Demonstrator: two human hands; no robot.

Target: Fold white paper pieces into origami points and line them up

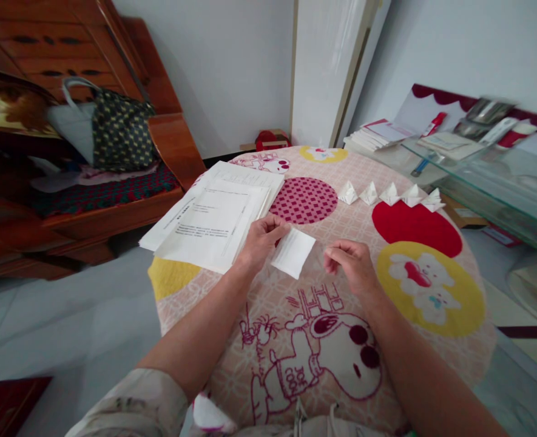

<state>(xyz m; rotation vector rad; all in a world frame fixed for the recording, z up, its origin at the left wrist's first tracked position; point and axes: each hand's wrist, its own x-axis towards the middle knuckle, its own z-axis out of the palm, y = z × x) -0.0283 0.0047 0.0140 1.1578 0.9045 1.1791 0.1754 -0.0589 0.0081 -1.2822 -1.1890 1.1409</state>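
A small rectangular piece of white paper [294, 252], with faint print showing on it, is pinched at its upper left corner by my left hand [267, 235]. To the right of the paper, apart from it, my right hand [347, 258] hovers over the tablecloth with its fingers curled in; whether anything is between the fingertips is hidden. Left of my left hand lies a stack of printed sheets [213, 224]. Several folded white paper pieces with pointed tops [391, 193] stand in a row at the table's far right.
A patterned cloth [304, 340] covers the round table. At the right stands a glass shelf [459, 152] with papers, a red cup and metal bowls. A wooden bench [113, 206] with bags on it is at the left.
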